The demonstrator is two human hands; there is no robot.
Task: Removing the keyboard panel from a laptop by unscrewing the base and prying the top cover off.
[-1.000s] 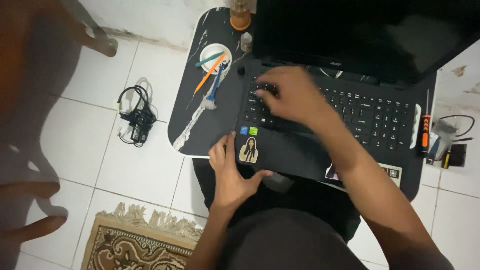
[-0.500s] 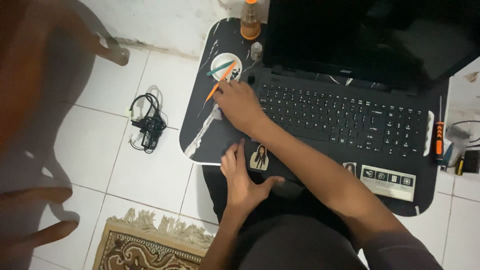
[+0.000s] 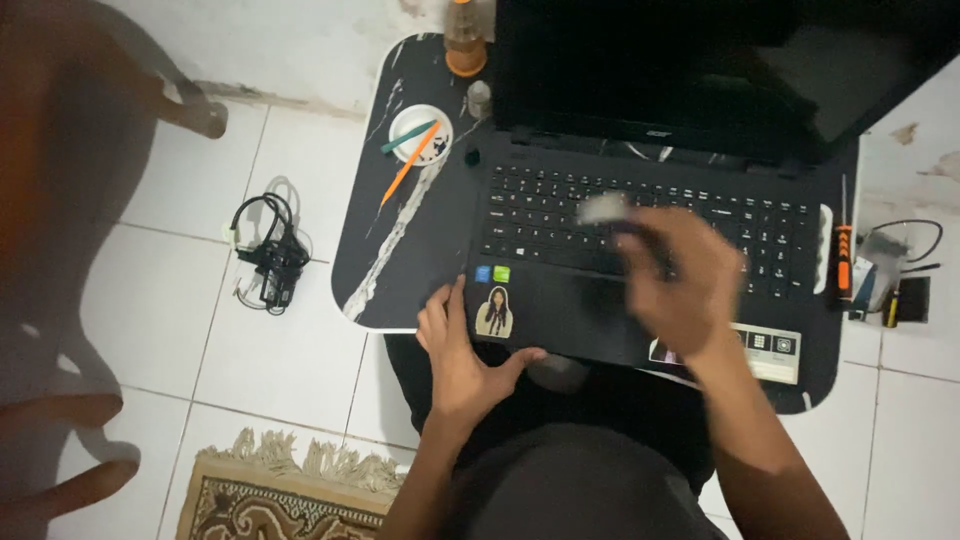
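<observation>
Your right hand (image 3: 672, 285) pinches a small pale object (image 3: 601, 208) above the laptop (image 3: 640, 290) keyboard, blurred. Your left hand (image 3: 462, 345) lies open, bracing the near-left corner. A loose grip risks dropping it between keys.

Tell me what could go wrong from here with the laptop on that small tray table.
1. The laptop overhangs the tray table's front edge, steadied only by the left hand at its corner; it might tip if that hand lets go.
2. The right hand is blurred above the keyboard with a small pale object; it could drop onto the keys.
3. The orange-based bottle by the screen could be knocked over.
</observation>
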